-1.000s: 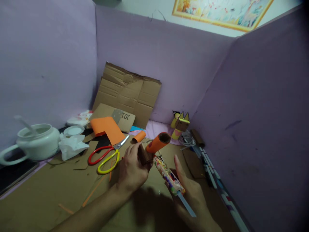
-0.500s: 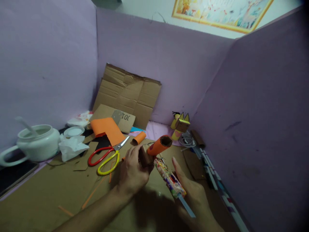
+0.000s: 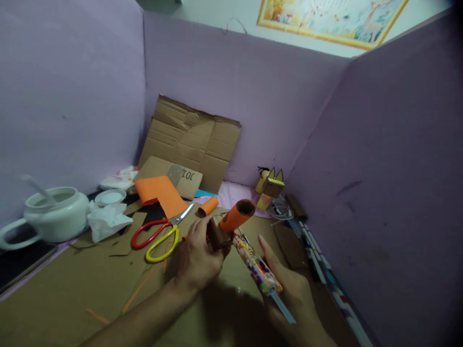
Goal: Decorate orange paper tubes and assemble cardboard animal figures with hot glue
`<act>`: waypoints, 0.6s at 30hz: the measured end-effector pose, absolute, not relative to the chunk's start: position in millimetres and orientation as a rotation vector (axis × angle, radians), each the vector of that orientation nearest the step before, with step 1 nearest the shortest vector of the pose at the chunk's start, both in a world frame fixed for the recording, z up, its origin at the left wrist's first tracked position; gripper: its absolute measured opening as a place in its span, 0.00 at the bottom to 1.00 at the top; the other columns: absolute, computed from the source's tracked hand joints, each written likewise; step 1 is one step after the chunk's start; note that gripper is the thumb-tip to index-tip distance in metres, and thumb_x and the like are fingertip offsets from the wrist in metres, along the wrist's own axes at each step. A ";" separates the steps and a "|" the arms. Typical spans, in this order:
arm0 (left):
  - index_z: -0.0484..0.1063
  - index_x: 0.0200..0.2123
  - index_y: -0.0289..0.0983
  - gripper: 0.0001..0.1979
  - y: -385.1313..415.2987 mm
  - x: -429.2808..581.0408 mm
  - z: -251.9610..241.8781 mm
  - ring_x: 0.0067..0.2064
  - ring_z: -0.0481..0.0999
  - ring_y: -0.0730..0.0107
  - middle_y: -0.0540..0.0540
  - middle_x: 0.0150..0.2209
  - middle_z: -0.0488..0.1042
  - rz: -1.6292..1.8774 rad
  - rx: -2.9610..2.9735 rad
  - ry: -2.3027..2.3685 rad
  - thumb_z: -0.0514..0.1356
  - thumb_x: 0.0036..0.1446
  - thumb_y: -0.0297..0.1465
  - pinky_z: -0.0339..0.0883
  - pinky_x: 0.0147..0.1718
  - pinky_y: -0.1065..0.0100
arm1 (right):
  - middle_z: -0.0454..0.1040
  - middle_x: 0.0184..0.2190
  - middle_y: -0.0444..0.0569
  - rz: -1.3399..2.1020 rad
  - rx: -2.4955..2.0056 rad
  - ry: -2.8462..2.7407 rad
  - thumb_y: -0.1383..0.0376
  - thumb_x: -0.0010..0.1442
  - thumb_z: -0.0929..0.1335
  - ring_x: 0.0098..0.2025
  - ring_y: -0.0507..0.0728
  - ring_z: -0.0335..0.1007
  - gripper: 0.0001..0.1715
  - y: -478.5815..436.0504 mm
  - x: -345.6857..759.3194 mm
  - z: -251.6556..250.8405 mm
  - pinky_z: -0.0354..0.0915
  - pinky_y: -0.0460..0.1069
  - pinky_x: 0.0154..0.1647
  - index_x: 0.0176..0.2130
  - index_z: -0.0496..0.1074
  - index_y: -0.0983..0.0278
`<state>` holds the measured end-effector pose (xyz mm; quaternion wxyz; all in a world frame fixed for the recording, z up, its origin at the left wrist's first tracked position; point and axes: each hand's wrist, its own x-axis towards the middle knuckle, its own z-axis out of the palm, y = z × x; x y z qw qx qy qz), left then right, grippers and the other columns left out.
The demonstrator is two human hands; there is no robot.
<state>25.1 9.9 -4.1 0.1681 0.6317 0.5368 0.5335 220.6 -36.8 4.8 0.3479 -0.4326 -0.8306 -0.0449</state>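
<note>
My left hand (image 3: pixel 197 258) is closed around a small brown cardboard piece (image 3: pixel 216 233) joined to an orange paper-wrapped tube (image 3: pixel 237 215) that points up and to the right. My right hand (image 3: pixel 289 289) grips a utility knife with a colourful patterned handle (image 3: pixel 256 265); its front end touches the cardboard piece just below the tube, and a pale strip sticks out at its rear near my palm. Both hands hover above a brown cardboard sheet (image 3: pixel 72 294) that covers the work surface.
Red-and-yellow scissors (image 3: pixel 159 233), orange paper (image 3: pixel 161 192), a short orange roll (image 3: pixel 209 206), crumpled tissue (image 3: pixel 106 219) and a white pot (image 3: pixel 54 217) lie left. Flattened cardboard (image 3: pixel 191 140) leans on the purple back wall. A small paper-tube figure (image 3: pixel 271 188), a cable and pens sit right.
The knife has shifted slightly right and down along with my right hand. The tube and my left hand have barely moved.
</note>
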 end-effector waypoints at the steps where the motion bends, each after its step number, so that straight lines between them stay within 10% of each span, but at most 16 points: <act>1: 0.62 0.51 0.37 0.26 9.6 25.1 -4.0 0.52 0.71 0.53 0.38 0.48 0.71 1.517 1.803 1.528 0.63 0.48 0.33 0.67 0.48 0.54 | 0.80 0.33 0.52 -0.112 -1.124 -2.157 0.72 0.51 0.60 0.24 0.58 0.76 0.47 -36.7 220.8 4.8 0.66 0.47 0.21 0.67 0.43 0.65; 18: 0.65 0.49 0.39 0.27 9.4 24.6 -0.9 0.49 0.74 0.52 0.41 0.46 0.74 1.417 1.671 1.529 0.66 0.43 0.31 0.69 0.46 0.53 | 0.79 0.35 0.52 0.162 -1.201 -2.004 0.67 0.60 0.61 0.29 0.57 0.77 0.33 -38.1 218.0 6.6 0.69 0.46 0.26 0.64 0.54 0.64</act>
